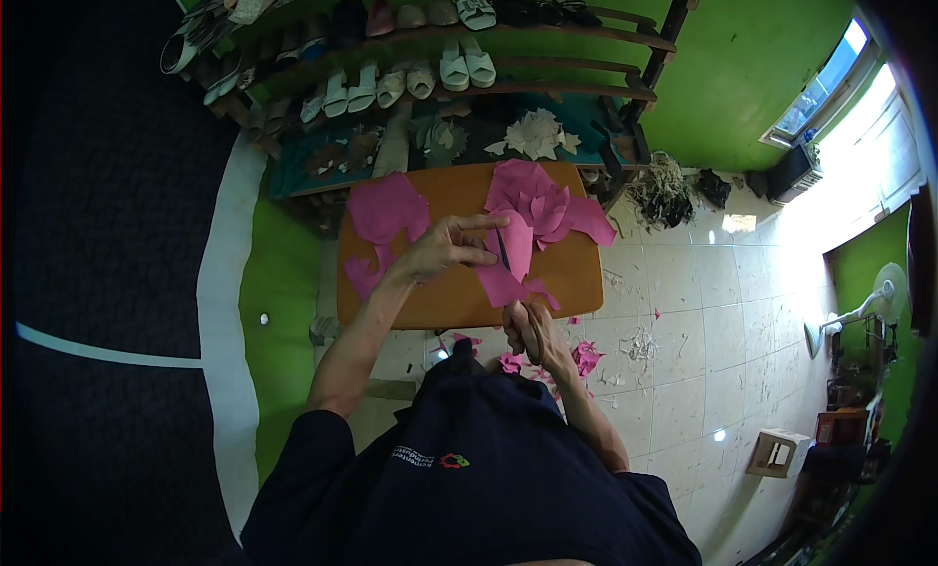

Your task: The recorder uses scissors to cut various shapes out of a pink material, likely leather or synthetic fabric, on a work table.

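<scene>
Over the wooden table, my left hand (451,250) pinches a pink sheet (500,285), its index finger stretched along the upper edge and its thumb lower down. A dark narrow blade (503,248), like that of scissors, shows against the pink material near those fingertips. Closed in a fist at the table's near edge, my right hand (529,330) sits just below the sheet; the handle inside it is hidden. A pile of cut pink pieces (532,197) lies at the far right of the table (440,307). Another pink piece (386,207) rests at the far left.
Racks of shoes (467,68) stand behind the table, with pale cut scraps (535,134) on a lower shelf. Pink scraps (586,359) litter the tiled floor (674,302). To the right are a bundle of fibrous scraps (666,190), a white fan (884,291) and a small stool (779,453).
</scene>
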Motion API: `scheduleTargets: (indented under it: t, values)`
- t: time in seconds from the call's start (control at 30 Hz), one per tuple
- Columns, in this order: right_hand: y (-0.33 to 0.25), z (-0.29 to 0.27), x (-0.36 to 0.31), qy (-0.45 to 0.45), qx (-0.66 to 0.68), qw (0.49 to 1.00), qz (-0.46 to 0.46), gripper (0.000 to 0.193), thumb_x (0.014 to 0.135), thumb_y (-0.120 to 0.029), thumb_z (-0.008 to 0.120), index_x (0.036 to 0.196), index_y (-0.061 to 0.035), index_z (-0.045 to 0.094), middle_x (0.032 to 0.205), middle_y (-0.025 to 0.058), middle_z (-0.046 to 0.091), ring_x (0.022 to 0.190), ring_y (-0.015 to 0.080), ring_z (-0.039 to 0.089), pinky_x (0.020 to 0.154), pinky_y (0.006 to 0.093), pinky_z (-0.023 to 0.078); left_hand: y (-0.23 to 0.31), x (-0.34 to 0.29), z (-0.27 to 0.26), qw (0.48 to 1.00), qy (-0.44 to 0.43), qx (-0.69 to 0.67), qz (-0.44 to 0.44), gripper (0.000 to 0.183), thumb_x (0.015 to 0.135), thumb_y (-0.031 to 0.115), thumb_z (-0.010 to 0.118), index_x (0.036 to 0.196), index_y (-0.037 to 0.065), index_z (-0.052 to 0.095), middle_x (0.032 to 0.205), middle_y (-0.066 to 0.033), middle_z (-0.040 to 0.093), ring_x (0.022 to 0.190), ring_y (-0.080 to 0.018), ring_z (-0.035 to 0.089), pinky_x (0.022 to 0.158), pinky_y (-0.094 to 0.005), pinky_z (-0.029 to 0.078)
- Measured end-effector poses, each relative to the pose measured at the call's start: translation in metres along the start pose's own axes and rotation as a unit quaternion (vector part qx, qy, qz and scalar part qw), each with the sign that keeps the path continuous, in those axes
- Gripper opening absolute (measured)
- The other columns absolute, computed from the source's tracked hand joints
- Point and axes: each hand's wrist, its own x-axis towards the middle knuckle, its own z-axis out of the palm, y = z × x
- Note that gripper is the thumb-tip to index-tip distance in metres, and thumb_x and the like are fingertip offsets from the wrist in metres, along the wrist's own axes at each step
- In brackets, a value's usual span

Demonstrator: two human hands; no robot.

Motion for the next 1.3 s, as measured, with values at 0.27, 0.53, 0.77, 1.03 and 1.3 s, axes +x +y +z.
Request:
scheduleTargets:
  t: [0.27, 0.53, 0.77, 1.03, 1.3]
  values:
    - [0.003, 0.001, 0.003, 0.007, 0.027, 0.999, 0.025, 0.066, 0.087, -0.07, 0.059, 0.08, -0.0052, 0.051, 0.059, -0.0038, 0.043, 0.048, 0.0074, 0.042, 0.043, 0.0275, 0.035, -0.011, -0.002, -0.001, 0.999, 0.027, -0.027, 0.016, 0.06, 0.081, 0.0, 0.074, 0.138, 0.011, 0.058, 0.077, 0.0013, 0.066, 0.069, -0.0044, 0.057, 0.068, -0.023, 0.046]
    - [-0.003, 0.004, 0.0, 0.022, 0.045, 0.999, 0.017, 0.061, 0.085, -0.068, 0.064, 0.075, -0.0107, 0.047, 0.057, -0.0074, 0.04, 0.045, 0.0041, 0.037, 0.04, 0.0253, 0.029, -0.012, -0.006, 0.007, 0.997, 0.066, -0.044, 0.023, 0.06, 0.081, 0.001, 0.076, 0.138, 0.01, 0.058, 0.07, 0.0019, 0.062, 0.067, -0.0052, 0.055, 0.065, -0.0232, 0.042]
    - [-0.008, 0.009, 0.0, 0.037, 0.084, 0.995, 0.044, 0.058, 0.085, -0.064, 0.068, 0.074, -0.0121, 0.045, 0.057, -0.0082, 0.038, 0.044, 0.0031, 0.035, 0.04, 0.0242, 0.026, -0.023, -0.009, 0.016, 0.989, 0.105, -0.098, 0.032, 0.06, 0.082, 0.002, 0.076, 0.139, 0.009, 0.057, 0.069, 0.0017, 0.062, 0.067, -0.0056, 0.056, 0.066, -0.023, 0.043]
    - [0.002, -0.004, -0.001, 0.007, 0.064, 0.998, 0.03, 0.056, 0.089, -0.06, 0.065, 0.071, -0.0098, 0.047, 0.056, -0.0054, 0.041, 0.044, 0.0047, 0.039, 0.04, 0.0248, 0.03, -0.031, -0.001, -0.004, 0.986, 0.115, -0.106, 0.052, 0.048, 0.085, -0.002, 0.069, 0.132, 0.005, 0.061, 0.1, -0.0082, 0.073, 0.089, -0.0126, 0.07, 0.085, -0.0274, 0.058]
    - [0.004, -0.009, -0.006, -0.037, 0.024, 0.998, 0.046, 0.062, 0.091, -0.064, 0.059, 0.074, -0.0052, 0.051, 0.056, -0.0021, 0.043, 0.045, 0.009, 0.04, 0.042, 0.0274, 0.034, 0.001, 0.002, -0.013, 0.999, -0.042, -0.016, -0.013, 0.05, 0.083, -0.003, 0.069, 0.132, 0.006, 0.062, 0.108, -0.0076, 0.071, 0.09, -0.0127, 0.07, 0.085, -0.028, 0.059]
